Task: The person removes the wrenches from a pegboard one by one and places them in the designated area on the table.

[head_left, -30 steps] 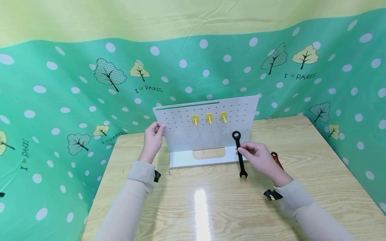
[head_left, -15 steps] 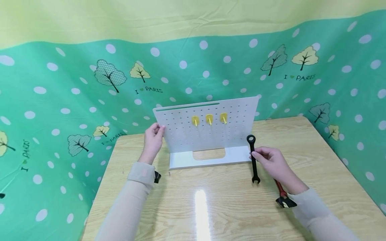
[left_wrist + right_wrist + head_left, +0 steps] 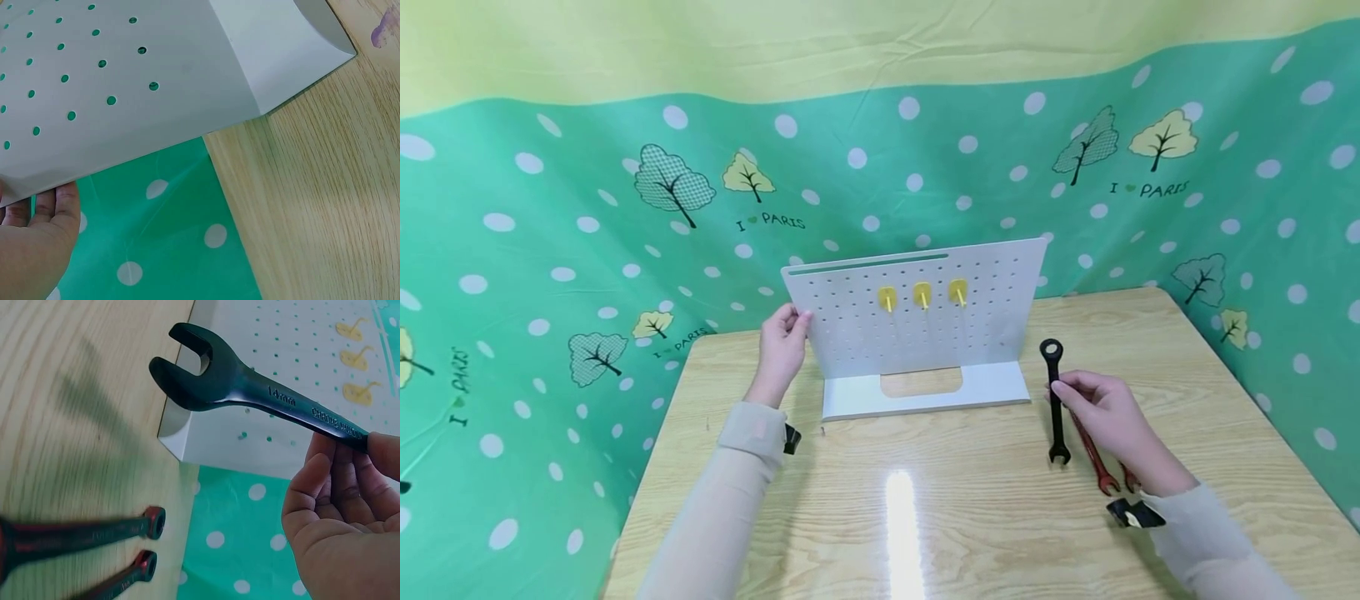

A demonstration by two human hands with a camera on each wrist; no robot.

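Observation:
A white pegboard [image 3: 850,333] stands on its flat base at the back of the table. My left hand [image 3: 781,346] pinches its left edge, thumb in front and fingers behind. Pinched near mid-handle in my right hand [image 3: 1105,410] is a black combination wrench [image 3: 1056,417], ring end up, right of the board. The right wrist view shows its open end [image 3: 200,369] marked 14mm. Two red wrenches lie on the table below that hand: one [image 3: 1096,467] shows its open end, while the other [image 3: 1130,478] is mostly hidden behind the wrist.
Three yellow hooks [image 3: 922,295] sit in a row high on the pegboard. The wooden table [image 3: 970,517] has a bright glare strip in front of the board. A green dotted curtain [image 3: 850,192] hangs behind and along both sides.
My right hand has carried the black wrench to the right, away from the pegboard and over toward the red wrenches. The left hand stays on the board's edge.

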